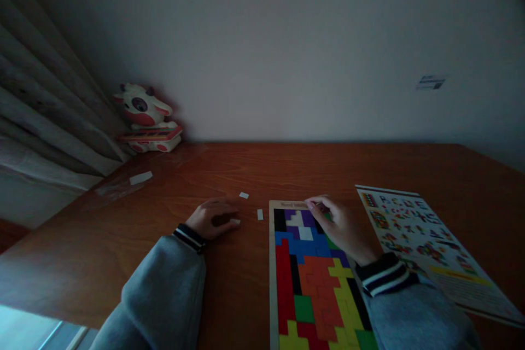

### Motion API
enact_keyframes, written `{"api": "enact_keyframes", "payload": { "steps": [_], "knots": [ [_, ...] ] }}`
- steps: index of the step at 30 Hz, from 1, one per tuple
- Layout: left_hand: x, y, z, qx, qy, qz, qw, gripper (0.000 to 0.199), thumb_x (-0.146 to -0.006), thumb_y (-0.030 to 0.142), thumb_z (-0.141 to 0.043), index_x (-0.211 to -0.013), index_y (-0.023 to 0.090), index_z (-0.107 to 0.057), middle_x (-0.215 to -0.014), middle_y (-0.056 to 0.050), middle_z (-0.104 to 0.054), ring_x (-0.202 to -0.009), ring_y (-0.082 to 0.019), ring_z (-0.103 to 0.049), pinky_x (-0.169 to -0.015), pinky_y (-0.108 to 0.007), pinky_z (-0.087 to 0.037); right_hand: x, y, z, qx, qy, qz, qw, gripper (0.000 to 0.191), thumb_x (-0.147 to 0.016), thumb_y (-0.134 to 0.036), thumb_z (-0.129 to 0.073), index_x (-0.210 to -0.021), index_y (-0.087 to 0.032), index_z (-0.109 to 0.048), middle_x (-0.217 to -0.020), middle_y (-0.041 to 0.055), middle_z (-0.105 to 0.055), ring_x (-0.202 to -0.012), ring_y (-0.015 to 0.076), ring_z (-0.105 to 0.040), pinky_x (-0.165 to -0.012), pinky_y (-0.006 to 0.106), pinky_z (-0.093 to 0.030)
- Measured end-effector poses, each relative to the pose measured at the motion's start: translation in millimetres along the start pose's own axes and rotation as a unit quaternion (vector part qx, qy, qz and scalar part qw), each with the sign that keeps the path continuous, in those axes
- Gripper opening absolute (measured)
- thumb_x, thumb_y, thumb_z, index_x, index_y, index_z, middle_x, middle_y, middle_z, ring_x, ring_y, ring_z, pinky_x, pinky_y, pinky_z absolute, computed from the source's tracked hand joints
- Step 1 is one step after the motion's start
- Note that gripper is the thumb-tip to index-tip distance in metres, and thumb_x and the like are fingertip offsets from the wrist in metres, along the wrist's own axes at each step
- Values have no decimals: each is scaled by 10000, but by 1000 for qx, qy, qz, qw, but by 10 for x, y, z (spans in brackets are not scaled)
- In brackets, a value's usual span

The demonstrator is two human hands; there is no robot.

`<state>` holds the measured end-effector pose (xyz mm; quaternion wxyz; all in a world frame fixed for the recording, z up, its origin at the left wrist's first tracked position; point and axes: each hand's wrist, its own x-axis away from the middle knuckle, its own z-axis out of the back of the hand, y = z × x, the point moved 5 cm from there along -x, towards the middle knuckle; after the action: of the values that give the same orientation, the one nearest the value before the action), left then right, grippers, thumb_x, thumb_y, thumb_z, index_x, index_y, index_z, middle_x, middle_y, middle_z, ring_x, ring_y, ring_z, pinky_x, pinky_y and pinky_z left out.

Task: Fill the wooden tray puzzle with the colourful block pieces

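Note:
A wooden block-puzzle board lies in front of me, filled with red, orange, yellow, blue, green, black and purple pieces. White shows in two places near its top. Over the upper right of the board is my right hand, its thumb and index fingertips together at the top rim; whatever may be between them is hidden. My left hand rests on the table left of the board, fingers curved and apart from the thumb. A small white piece is at its thumb tip. Two more white pieces lie between that hand and the board.
A printed sheet of colourful figures lies right of the board on the brown table. A cow-shaped toy keyboard stands at the back left by a curtain. A white label is stuck near the table's left edge.

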<state>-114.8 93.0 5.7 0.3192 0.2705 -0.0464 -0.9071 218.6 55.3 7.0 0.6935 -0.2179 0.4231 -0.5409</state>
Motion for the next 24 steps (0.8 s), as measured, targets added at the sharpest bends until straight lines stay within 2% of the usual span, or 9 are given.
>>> {"api": "enact_keyframes", "payload": {
  "steps": [6,14,17,24],
  "knots": [
    [50,110,3,41,33,-39,998,172,-916,349,-663,-1029,266,-763,-894,-10,-784,-812,-153,-730,-764,-278,-623,-8,-23,3,-4,2,-1,1000,311,-958,-472,-493,-993,-224,-677,-956,74,-728,-854,209,-674,-763,348,-531],
    [-211,340,-94,60,108,-37,992,182,-936,335,-640,-1041,232,-748,-950,-28,-779,-841,-152,-741,-778,-275,-625,-19,-10,29,-3,19,-3,1000,311,-950,-480,-496,-993,-234,-681,-971,74,-730,-879,216,-680,-777,355,-535],
    [-382,502,-215,78,108,-53,990,174,-955,316,-612,-1021,231,-750,-966,-36,-778,-870,-158,-737,-790,-287,-617,-25,-14,27,-7,22,-1,1000,304,-947,-474,-496,-978,-232,-678,-961,77,-731,-868,220,-678,-767,361,-536],
    [-732,877,-642,90,86,-97,987,181,-951,331,-622,-959,194,-740,-921,-39,-779,-808,-164,-708,-773,-310,-575,-23,1,11,-6,13,3,1000,277,-960,-443,-491,-977,-230,-668,-969,75,-721,-888,219,-668,-803,371,-526]
  ]
}}
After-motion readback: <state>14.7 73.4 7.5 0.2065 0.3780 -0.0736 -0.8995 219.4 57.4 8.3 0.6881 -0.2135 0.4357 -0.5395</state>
